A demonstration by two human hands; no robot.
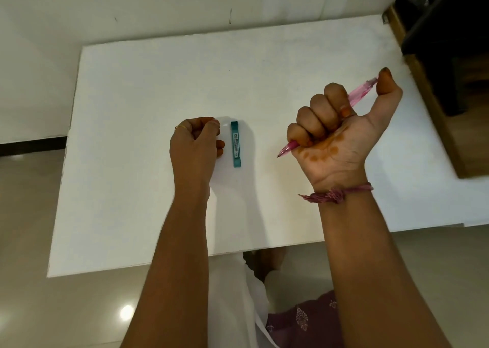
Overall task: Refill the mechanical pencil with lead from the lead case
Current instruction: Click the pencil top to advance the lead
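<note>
A person's two bare hands work above a white worktop (148, 88) that fills the middle of the frame. At centre right, the right hand (341, 133) is raised palm-up with its fingers curled tightly round a pink translucent mechanical pencil (354, 99). The pencil runs diagonally through the fist: its metal tip pokes out at the lower left of the hand, and its cap end, toward the upper right, meets the pad of the thumb. Orange-brown dots mark the palm, and a pink thread band (336, 195) circles the wrist.

Left of centre, the left hand (194, 142) sits low over the worktop, back up, with its fingers curled inward; a thin gold ring (181, 127) shows on one finger. Whether those fingers hold anything cannot be told.

The teal lead case (235, 144) lies flat on the worktop just beside the left hand, between the two hands, long axis pointing up the frame. A dark wooden piece of furniture (434, 125) stands at the upper right.
</note>
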